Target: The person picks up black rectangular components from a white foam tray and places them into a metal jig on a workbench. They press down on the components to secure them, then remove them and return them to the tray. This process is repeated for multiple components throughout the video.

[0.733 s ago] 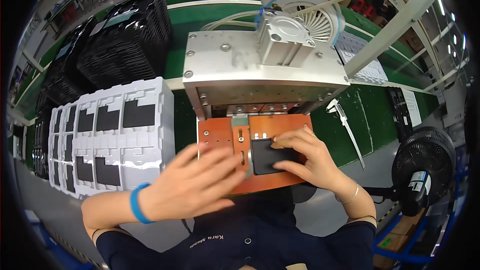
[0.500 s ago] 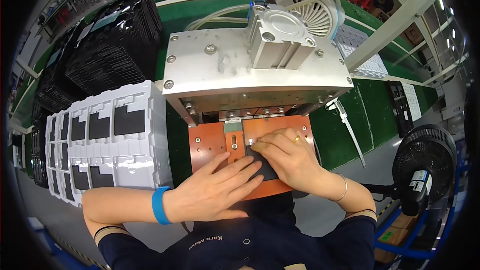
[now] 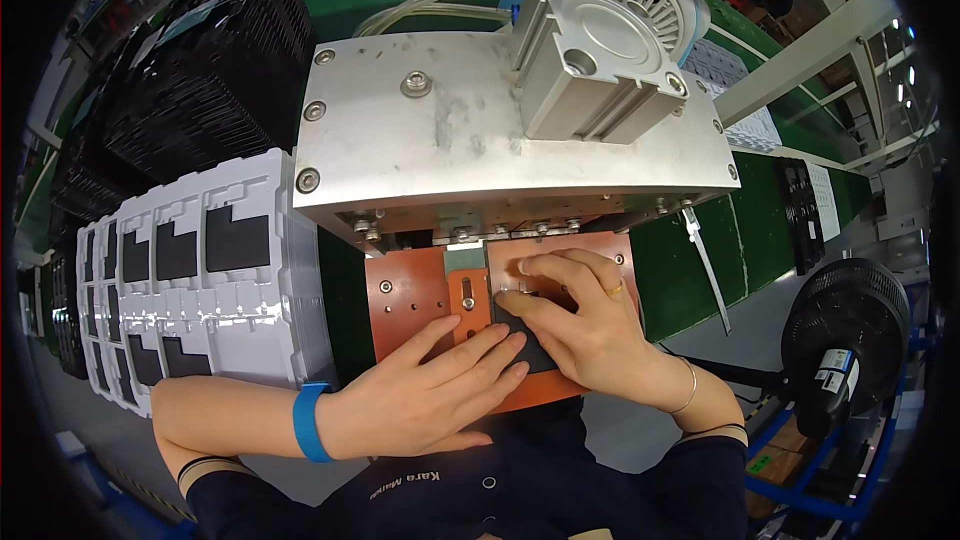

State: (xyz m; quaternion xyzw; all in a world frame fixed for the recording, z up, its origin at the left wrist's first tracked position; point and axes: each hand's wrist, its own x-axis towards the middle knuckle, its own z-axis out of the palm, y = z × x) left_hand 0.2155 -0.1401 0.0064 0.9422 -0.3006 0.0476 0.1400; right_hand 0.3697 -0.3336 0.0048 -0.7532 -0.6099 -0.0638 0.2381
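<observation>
A flat dark-grey piece (image 3: pixel 535 348) lies on the orange fixture plate (image 3: pixel 408 285), partly covered by my hands. My left hand (image 3: pixel 425 390), with a blue wristband, is stretched out flat; its fingertips rest along the piece's left edge. From the right, my right hand (image 3: pixel 590 325) bends over the piece. The thumb tip touches its upper left corner, while the index finger is raised and set apart from it. An orange slotted block (image 3: pixel 467 305) with a screw sits left of the piece. The metal press (image 3: pixel 420 145) stands just beyond my hands.
To the left stands a white moulded tray (image 3: pixel 240 295) with black pieces in its pockets, with stacked black trays (image 3: pixel 215 90) behind it. A caliper (image 3: pixel 708 265) lies on the green surface at right. A black fan (image 3: pixel 845 340) stands at the far right.
My right index finger has lifted away from the thumb, opening a gap between them. My left hand stays nearly in place. The view has shifted closer to the press.
</observation>
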